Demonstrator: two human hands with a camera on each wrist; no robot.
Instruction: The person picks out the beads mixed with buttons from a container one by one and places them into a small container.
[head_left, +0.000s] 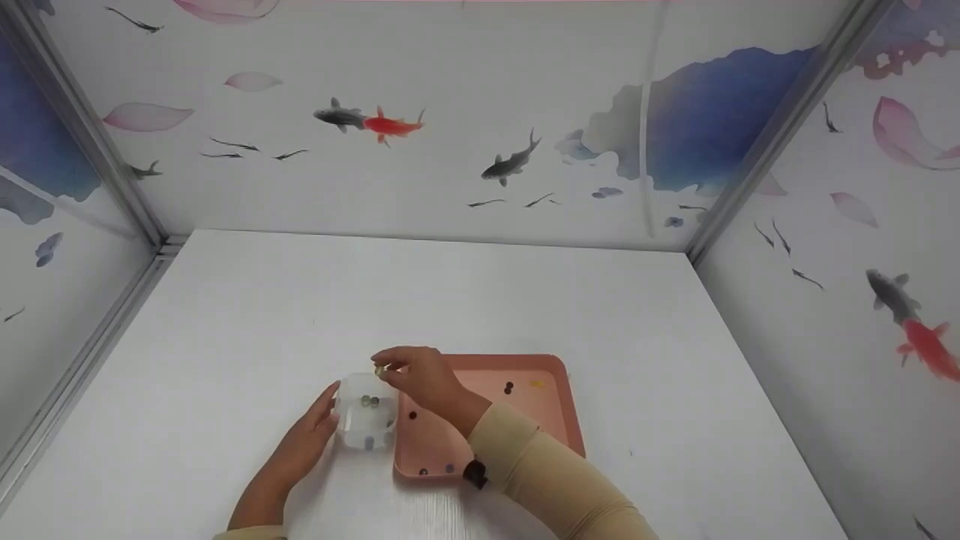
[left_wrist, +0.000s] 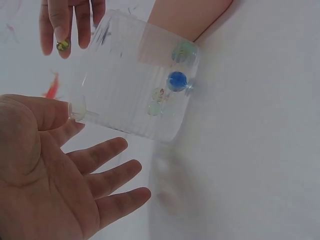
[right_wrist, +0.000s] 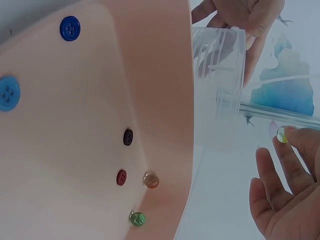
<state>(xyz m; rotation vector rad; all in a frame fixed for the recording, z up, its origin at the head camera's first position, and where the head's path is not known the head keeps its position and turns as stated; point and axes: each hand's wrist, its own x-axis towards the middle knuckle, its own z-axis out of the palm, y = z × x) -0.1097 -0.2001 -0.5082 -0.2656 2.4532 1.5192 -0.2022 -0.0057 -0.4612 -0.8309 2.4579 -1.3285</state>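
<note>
My right hand (head_left: pixel 424 375) pinches a small clear marble (right_wrist: pixel 282 134) with yellow-green in it between thumb and forefinger. It is held above the far right edge of a clear plastic box (left_wrist: pixel 120 65). With fingers mostly straight, my left hand (head_left: pixel 304 442) touches the box's left side, the thumb at its rim. Inside the box lie a blue marble (left_wrist: pixel 177 81), a greenish marble (left_wrist: pixel 184 51) and pale clear ones (left_wrist: pixel 156 102). Right of the box is a pink tray (head_left: pixel 566 405), partly hidden under my right forearm.
In the tray are a dark blue button (right_wrist: pixel 70 28), a light blue button (right_wrist: pixel 8 93), a black button (right_wrist: pixel 128 137), a red button (right_wrist: pixel 121 177), an orange marble (right_wrist: pixel 151 180) and a green marble (right_wrist: pixel 137 218). The white table (head_left: pixel 450 300) meets printed walls (head_left: pixel 450 172) at back and sides.
</note>
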